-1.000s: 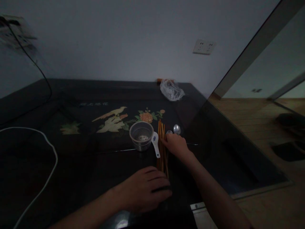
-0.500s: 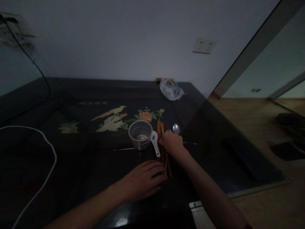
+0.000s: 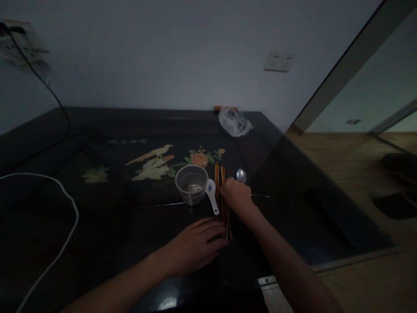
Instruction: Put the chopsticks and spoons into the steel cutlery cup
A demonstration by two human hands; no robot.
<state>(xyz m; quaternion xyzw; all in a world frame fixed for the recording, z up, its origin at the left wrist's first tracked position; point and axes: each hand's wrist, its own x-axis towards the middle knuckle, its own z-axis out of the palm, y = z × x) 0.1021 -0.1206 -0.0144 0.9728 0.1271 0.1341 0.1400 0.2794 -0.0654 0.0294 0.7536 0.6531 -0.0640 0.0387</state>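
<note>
A bundle of wooden chopsticks (image 3: 221, 187) lies lengthwise on the dark table (image 3: 130, 130). My right hand (image 3: 237, 196) rests on the bundle's right side, fingers curled over the sticks. My left hand (image 3: 195, 245) lies flat with fingers stretched toward the near ends of the chopsticks, touching them. A white ceramic spoon (image 3: 212, 198) lies just left of the bundle, beside a clear plastic cup (image 3: 192, 184). Two metal spoons (image 3: 240, 175) lie just beyond my right hand.
A crumpled clear plastic bag (image 3: 233, 122) sits at the table's far edge. A white cable (image 3: 65, 204) curves across the left side, and a black cable (image 3: 48, 87) hangs from the wall. The table's right edge borders a wooden floor (image 3: 342, 165).
My left hand has slid forward and spread flatter at the near ends of the chopsticks. My right hand shifted slightly left onto the bundle.
</note>
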